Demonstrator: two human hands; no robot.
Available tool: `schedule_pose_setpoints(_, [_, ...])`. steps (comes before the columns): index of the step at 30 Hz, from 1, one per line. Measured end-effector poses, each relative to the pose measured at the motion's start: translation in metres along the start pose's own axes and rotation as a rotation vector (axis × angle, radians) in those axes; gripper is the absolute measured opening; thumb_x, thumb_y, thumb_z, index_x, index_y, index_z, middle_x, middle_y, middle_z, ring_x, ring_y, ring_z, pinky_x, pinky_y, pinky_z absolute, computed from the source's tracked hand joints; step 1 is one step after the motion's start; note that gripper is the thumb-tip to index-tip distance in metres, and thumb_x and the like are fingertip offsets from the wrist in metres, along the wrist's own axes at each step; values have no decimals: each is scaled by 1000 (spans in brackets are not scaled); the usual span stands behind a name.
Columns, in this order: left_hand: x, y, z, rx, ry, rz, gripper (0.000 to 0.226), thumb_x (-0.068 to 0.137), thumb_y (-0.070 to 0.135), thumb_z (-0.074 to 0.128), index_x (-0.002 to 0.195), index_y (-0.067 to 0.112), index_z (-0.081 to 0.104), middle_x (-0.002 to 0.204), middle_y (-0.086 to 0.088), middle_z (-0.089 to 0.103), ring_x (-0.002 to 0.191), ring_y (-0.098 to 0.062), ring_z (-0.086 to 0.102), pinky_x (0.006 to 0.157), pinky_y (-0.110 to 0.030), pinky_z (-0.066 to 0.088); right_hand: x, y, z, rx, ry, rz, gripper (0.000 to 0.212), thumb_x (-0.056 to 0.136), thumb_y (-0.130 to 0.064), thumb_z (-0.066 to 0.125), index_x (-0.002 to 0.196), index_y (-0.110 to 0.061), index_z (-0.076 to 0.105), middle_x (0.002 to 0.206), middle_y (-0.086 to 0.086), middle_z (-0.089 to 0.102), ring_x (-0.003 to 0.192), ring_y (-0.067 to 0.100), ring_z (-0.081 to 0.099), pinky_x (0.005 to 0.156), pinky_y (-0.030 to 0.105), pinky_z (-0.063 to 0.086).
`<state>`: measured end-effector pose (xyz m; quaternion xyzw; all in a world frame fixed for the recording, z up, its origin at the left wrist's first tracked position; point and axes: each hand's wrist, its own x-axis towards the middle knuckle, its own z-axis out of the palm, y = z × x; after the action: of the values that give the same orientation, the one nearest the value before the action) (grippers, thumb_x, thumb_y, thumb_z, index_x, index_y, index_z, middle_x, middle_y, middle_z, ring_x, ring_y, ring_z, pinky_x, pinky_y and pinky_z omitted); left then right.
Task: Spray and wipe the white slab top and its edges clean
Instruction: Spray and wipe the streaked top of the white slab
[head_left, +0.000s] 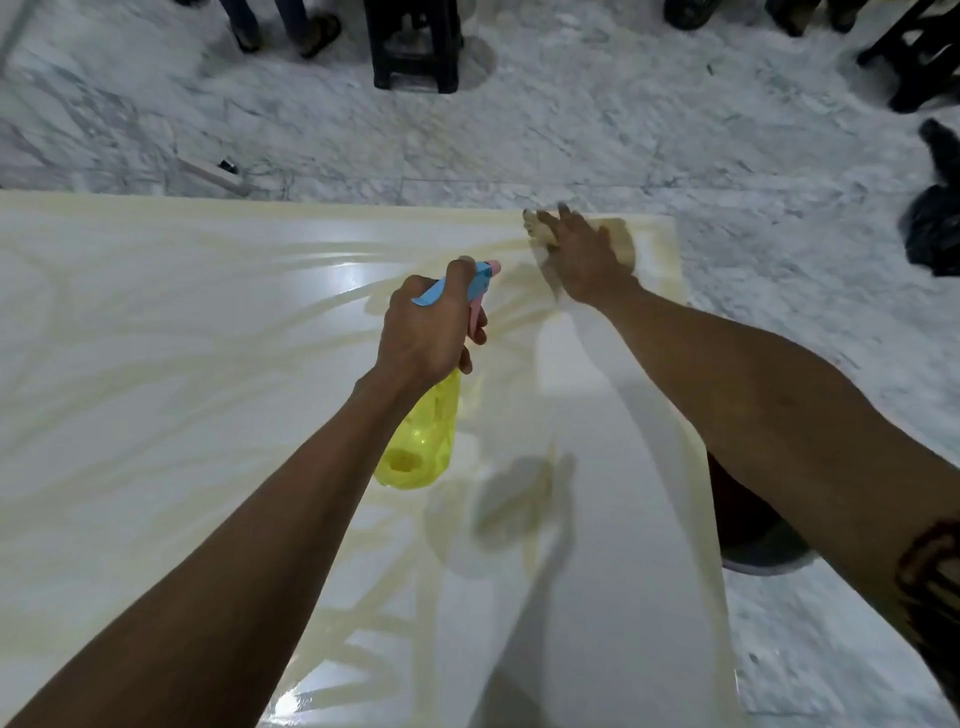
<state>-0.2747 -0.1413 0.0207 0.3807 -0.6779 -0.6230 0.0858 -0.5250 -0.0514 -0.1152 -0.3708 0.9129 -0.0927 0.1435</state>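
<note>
Slab (156, 322) white, glossy, yellowish streaks — marble floor (571, 135) beyond. Left hand (428, 332) grips spray bottle (423, 436); right hand (584, 257) presses cloth (621, 241) flat, fingers spread.

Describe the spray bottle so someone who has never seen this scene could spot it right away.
Start at the large glossy white slab filling the lower frame. Over its middle, the left hand grips a translucent yellow plastic spray bottle by the neck. Its blue and pink trigger head sets it apart from the beige cloth under the right hand near the far right corner.
</note>
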Motion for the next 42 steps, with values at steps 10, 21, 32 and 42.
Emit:
schedule_pose_setpoints(10, [-5, -34, -4, 19, 4, -100, 55, 87, 54, 44, 100, 16, 81, 71, -13, 67, 65, -25, 68, 42, -29, 48, -62, -13, 73, -176, -32, -56, 58, 105, -42, 30, 158, -30, 10, 167, 5, 6, 153, 32, 0, 120, 60, -1])
schedule_pose_setpoints(21, [-109, -84, -17, 109, -58, -147, 70, 86, 58, 44, 89, -1, 80, 62, -7, 69, 67, -37, 71, 47, -31, 50, -262, -71, 121, -39, -190, -72, 67, 96, -48, 16, 156, -20, 25, 164, 10, 22, 152, 35, 14, 118, 61, 7])
schedule_pose_setpoints(32, [-252, -139, -71, 81, -147, -149, 85, 76, 65, 46, 102, -9, 79, 57, -5, 66, 65, -37, 70, 48, -33, 50, -470, -168, 130, 317, -453, 76, 63, 100, -57, 27, 155, -25, 28, 162, 1, 26, 151, 24, 19, 123, 46, 11])
schedule_pose_setpoints(42, [-232, -79, -88, 54, -140, -49, 83, 62, 69, 49, 103, 5, 82, 67, -10, 70, 65, -29, 71, 49, -35, 53, -407, -149, 8, 1232, -47, 489, 50, 102, -51, 42, 134, -15, 56, 129, 8, 64, 115, 26, 63, 102, 45, 50])
